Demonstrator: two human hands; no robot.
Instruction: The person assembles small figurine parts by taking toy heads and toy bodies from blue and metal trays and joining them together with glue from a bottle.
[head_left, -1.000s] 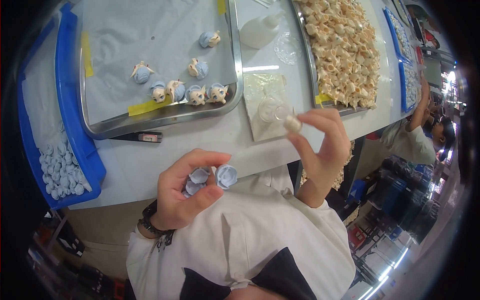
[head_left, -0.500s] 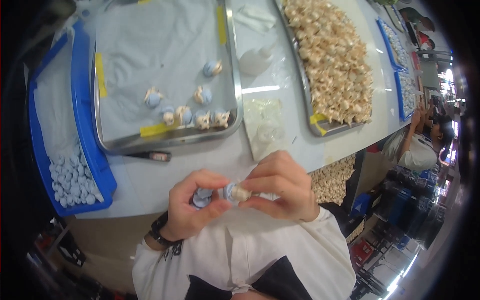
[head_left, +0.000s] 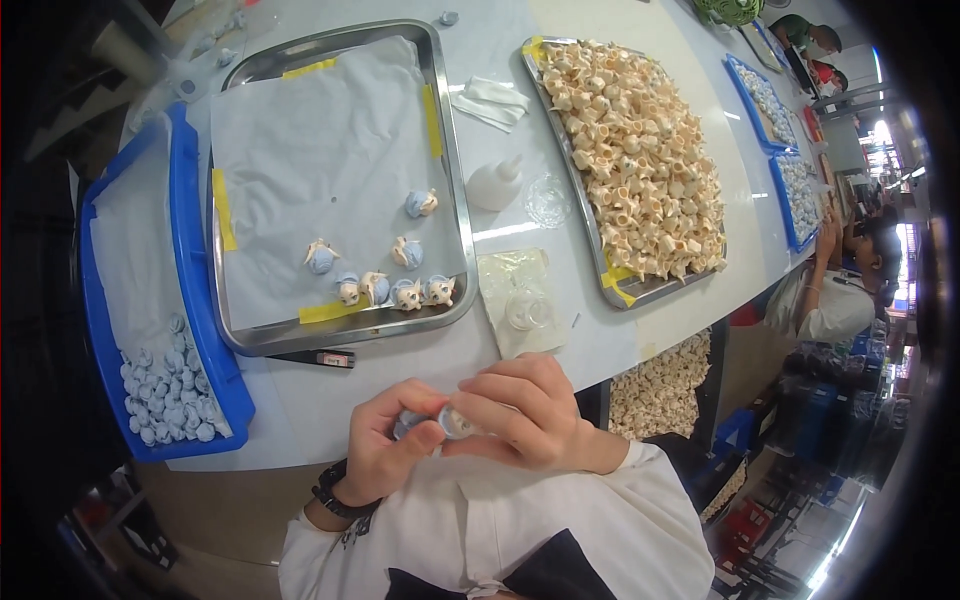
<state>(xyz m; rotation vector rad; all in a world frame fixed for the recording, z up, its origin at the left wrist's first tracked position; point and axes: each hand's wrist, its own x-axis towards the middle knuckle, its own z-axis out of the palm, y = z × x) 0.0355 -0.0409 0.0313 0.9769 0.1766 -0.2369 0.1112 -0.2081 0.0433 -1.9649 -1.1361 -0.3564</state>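
Blue caps [head_left: 412,424] sit pinched in the left hand [head_left: 385,455] at the desk's near edge; right hand [head_left: 525,415] fingers grip a pale piece [head_left: 455,423], best pressed squarely.

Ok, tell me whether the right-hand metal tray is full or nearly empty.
Full: the right-hand metal tray is heaped nearly edge to edge with small cream pieces.

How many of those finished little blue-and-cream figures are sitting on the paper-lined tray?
7 on the paper-lined tray: one upper right, one left, one middle, four along the front.
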